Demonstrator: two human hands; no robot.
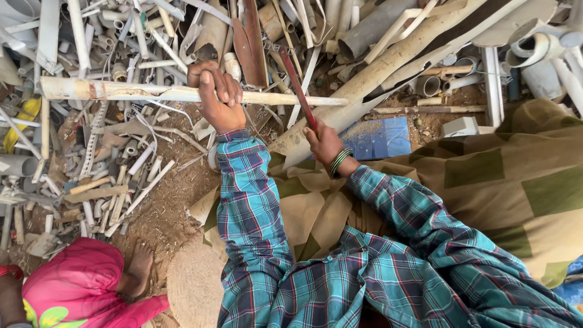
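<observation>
Here, your left hand [214, 91] is closed around a long cream pipe [182, 93], holding it level above the heap of scrap pipes [115, 158]. Your right hand [323, 143] is closed on the handle of a dark red blade [297, 85], angled up beside the pipe. Keep the left grip firm and well apart from the blade's path, I'd say, and steady the pipe before each stroke. Mind the bare foot [138, 267] of the person in pink nearby.
</observation>
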